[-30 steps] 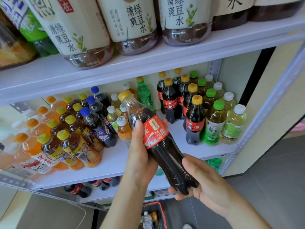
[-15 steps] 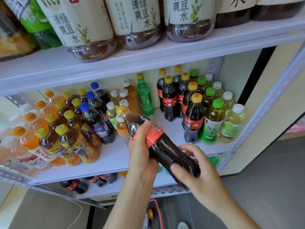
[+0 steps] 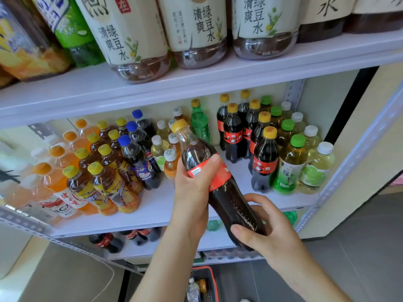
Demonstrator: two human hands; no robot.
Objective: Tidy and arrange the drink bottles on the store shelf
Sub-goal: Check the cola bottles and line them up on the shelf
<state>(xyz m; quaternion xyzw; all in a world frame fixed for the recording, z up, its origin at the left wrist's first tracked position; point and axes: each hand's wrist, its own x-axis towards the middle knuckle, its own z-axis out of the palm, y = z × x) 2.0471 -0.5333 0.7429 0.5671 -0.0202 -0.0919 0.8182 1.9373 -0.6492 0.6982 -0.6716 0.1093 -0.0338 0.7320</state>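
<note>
I think this job is partly done, not finished. On the far left of the white middle shelf [image 3: 157,212], the orange drink bottles with orange caps [image 3: 54,171] stand packed together. Then come the brown tea bottles with yellow caps [image 3: 104,182], the dark bottles with blue caps [image 3: 139,162] and a few little pale bottles with white caps [image 3: 160,153]. These look sorted by kind, but they are crowded. Next is a bare patch of shelf, and that is where I am working. My left hand [image 3: 192,192] is wrapped round the red label of a dark plastic cola bottle with a yellow cap [image 3: 229,201]. My right hand [image 3: 270,234] grips its bottom end. The bottle is up in the air, near the front edge of the shelf, tilted with its cap pointing far and left. It looks nearly full, smooth and hard, with tiny bubbles low down. To the right, matching cola bottles in rows [image 3: 265,162] stand upright, so I guess this one belongs with them. Further right, the green tea bottles with green caps [image 3: 290,166] and the pale drinks with white caps [image 3: 316,166] look neat. Low down, a red-rimmed basket [image 3: 212,280] holds more bottles, so more work may be left.
</note>
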